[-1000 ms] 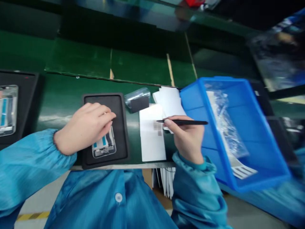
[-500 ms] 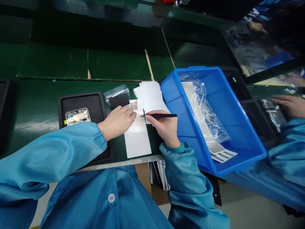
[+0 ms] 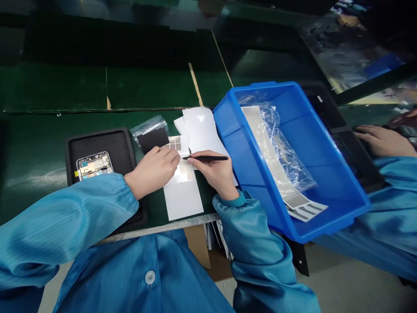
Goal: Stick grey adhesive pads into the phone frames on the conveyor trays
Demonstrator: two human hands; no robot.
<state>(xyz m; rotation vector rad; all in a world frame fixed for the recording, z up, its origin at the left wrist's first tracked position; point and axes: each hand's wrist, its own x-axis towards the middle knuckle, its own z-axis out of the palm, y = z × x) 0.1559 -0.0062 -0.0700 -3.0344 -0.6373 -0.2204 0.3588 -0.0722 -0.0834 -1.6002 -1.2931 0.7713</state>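
Observation:
Between finger and thumb, my right hand (image 3: 215, 174) grips black tweezers (image 3: 210, 158), their tips pointing left. My left hand (image 3: 154, 167) is closed, its fingertips by the tweezer tips and over a white sticker sheet (image 3: 183, 202). Whatever those fingers pinch is hidden. Grey squares (image 3: 174, 143) show at the sheet's upper end. A black card (image 3: 153, 140) lies beside my left knuckles, partly in a clear plastic bag (image 3: 150, 124). Left of that hand, an opened phone (image 3: 94, 165) with its inner board showing rests in a black tray (image 3: 122, 150), partly covered by my sleeve.
White paper sheets (image 3: 200, 126) lie beyond my right hand. Right of them stands a blue bin (image 3: 339, 174) holding clear plastic wrap (image 3: 289, 152) and long label strips (image 3: 260, 130). At the far right, a co-worker's hand (image 3: 386, 141) is over black trays.
The tweezer tips have come closer to my left fingertips. The whole view has shifted slightly, so the bench things sit further left. The co-worker's hand has moved.

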